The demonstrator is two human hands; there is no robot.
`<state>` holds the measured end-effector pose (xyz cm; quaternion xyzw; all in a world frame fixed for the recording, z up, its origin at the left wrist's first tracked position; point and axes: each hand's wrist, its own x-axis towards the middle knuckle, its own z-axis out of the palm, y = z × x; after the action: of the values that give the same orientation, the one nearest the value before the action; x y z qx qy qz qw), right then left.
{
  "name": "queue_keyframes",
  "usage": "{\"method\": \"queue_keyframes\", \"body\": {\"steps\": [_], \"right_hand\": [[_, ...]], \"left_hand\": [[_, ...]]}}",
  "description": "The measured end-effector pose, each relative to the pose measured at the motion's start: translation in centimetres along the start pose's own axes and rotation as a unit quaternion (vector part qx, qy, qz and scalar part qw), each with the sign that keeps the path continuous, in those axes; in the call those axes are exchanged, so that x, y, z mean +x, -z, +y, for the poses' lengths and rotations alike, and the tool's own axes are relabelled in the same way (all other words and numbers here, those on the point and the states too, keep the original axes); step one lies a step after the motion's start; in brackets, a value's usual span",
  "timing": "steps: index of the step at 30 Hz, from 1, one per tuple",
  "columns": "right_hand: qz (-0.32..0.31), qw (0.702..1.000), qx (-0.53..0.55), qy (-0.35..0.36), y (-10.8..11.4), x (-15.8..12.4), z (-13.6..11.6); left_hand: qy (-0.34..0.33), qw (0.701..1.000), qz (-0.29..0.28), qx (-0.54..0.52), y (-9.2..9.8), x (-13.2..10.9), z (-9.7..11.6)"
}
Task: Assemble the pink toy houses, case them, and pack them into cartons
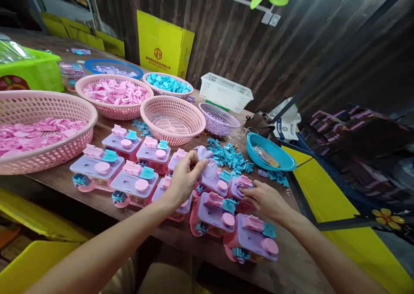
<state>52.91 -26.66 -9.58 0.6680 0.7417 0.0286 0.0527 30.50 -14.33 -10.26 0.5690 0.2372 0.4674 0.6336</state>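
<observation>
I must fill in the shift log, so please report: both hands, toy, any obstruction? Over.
Left hand: holding purple pieces. Right hand: touching a purple-topped toy. Obstruction: left forearm partly hides another toy.

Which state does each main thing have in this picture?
Left hand, closed on purple pieces.
Right hand, touching a purple-topped toy.
Toys, upright, grouped together.
Left basket, partly filled with pink pieces.
Two pink back baskets, well filled.
Middle basket, upright, open.
Purple basket, partly filled.
Blue bowl, holding a clear packet.
Yellow box, standing upright.
</observation>
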Motion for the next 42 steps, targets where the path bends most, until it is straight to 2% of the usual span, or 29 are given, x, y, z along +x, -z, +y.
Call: {"method": "queue_keyframes", "body": {"steps": [2,3,5,7,9,11,13,16,18,21,24,27,31,34,38,42], "right_hand": [[0.111,0.992,0.052,-0.010,0.7,0.5,-2.4],[0.181,0.979,0.092,-0.025,1.1,0.9,-3.8],[0.301,0.936,0.169,-0.067,1.8,1.7,-7.0],[0.387,0.899,0.187,-0.083,2.3,2.5,-9.8],[0.453,0.883,0.122,-0.021,2.4,3.4,-11.7],[0.473,0.879,0.023,0.063,2.3,4.1,-12.8],[0.451,0.885,-0.046,0.101,2.1,4.7,-13.1],[0.429,0.895,-0.070,0.105,2.3,5.1,-12.8],[0.427,0.897,-0.038,0.103,2.6,5.3,-12.1],[0.401,0.910,0.081,0.073,2.6,5.7,-10.0],[0.288,0.935,0.191,0.083,1.4,6.5,-7.0],[0.171,0.955,0.193,0.146,-0.5,7.4,-4.1],[0.112,0.961,0.166,0.190,-1.9,8.2,-2.0],[0.073,0.966,0.154,0.192,-1.5,8.2,-1.7],[0.013,0.977,0.096,0.188,0.1,8.0,-2.3],[-0.023,0.972,0.049,0.230,1.1,8.2,-2.7]], "left_hand": [[-0.012,0.999,0.002,0.032,-0.1,-0.3,0.0],[-0.016,0.999,0.002,0.051,0.0,-0.4,0.0],[-0.021,0.996,0.000,0.081,0.1,-0.8,0.1],[-0.018,0.996,0.000,0.088,0.2,-1.1,0.2],[-0.011,0.997,0.009,0.076,0.3,-1.4,0.2],[-0.002,0.998,0.019,0.056,0.4,-1.6,0.0],[0.009,0.999,0.024,0.026,0.3,-1.6,-0.1],[0.041,0.997,0.019,-0.055,0.3,-1.5,-0.3],[0.077,0.991,0.013,-0.108,0.5,-1.2,-0.2],[0.103,0.983,0.026,-0.148,1.6,-0.6,0.2],[0.094,0.981,0.048,-0.164,2.8,-0.3,0.5],[0.097,0.978,0.045,-0.178,3.5,-0.4,0.6],[0.103,0.977,0.033,-0.183,3.9,-0.9,0.8],[0.110,0.975,0.039,-0.187,4.2,-1.1,0.9],[0.124,0.974,0.040,-0.184,4.4,-1.1,0.9],[0.130,0.973,0.031,-0.186,4.5,-1.2,0.8]]}}
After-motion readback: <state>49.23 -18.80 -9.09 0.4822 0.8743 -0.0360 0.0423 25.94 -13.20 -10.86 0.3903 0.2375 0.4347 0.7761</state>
